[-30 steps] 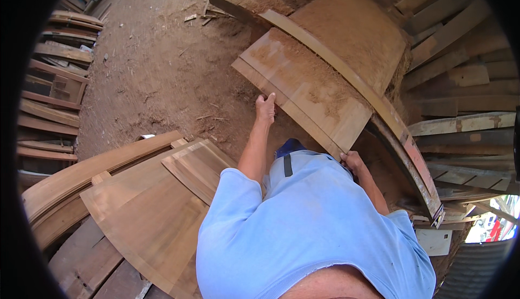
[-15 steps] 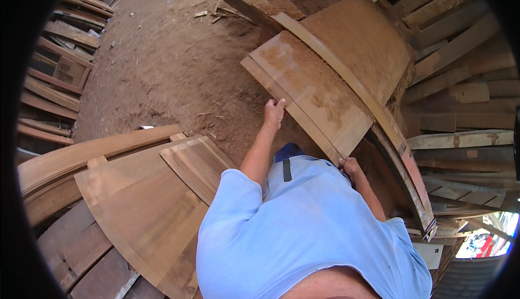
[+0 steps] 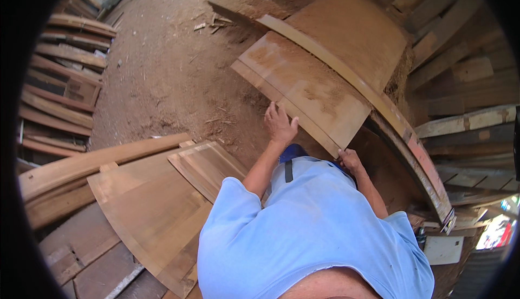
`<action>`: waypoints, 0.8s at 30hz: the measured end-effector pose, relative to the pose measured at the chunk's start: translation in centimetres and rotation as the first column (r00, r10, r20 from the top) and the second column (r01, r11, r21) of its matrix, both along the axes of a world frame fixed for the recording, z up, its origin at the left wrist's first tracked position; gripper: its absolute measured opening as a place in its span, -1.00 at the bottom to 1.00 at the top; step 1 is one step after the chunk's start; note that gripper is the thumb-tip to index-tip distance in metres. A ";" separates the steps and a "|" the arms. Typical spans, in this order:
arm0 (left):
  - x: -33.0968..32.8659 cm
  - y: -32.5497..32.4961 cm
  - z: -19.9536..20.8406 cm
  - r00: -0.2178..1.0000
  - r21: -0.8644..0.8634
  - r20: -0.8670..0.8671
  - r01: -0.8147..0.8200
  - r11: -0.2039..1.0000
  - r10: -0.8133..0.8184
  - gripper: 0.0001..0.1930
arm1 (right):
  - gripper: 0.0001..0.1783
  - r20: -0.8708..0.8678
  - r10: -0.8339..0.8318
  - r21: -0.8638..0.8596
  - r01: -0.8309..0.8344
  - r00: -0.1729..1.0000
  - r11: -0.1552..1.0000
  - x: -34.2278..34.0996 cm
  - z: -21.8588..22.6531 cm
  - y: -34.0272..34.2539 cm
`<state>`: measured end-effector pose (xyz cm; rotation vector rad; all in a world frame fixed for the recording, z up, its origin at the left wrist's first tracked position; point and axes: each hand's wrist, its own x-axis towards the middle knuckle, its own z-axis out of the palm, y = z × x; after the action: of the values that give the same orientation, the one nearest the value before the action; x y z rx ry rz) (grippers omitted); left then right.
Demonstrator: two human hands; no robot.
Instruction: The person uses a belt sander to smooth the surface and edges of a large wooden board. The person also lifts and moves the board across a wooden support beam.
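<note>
The left hand (image 3: 281, 124), fingers loosely spread, is at the panel's (image 3: 346, 116) near edge, contact unclear; the right hand (image 3: 351, 159) pinches its near right corner. Beyond the panel runs a rail (image 3: 330, 63). They seem to be positioning it; shifting it would call for two-handed, level support.

The bare left hand (image 3: 281, 124) spreads its fingers (image 3: 272, 112), its bare forearm (image 3: 262, 166) slanting far; nearer and right, the bare right hand (image 3: 352, 159) seems pinched closed, fingertips partly hidden.
</note>
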<state>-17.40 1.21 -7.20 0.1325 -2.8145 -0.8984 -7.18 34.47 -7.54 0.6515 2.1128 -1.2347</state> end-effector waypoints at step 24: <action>-12.6 26.9 -2.7 0.601 -0.522 0.304 0.754 0.399 -0.739 0.03 | -0.14 0.468 -0.612 0.370 0.487 0.638 0.791 36.8 -16.5 -3.8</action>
<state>-29.95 28.07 -9.93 -1.3399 -2.9628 0.0269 29.58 30.65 -24.04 1.6506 1.5654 -0.9208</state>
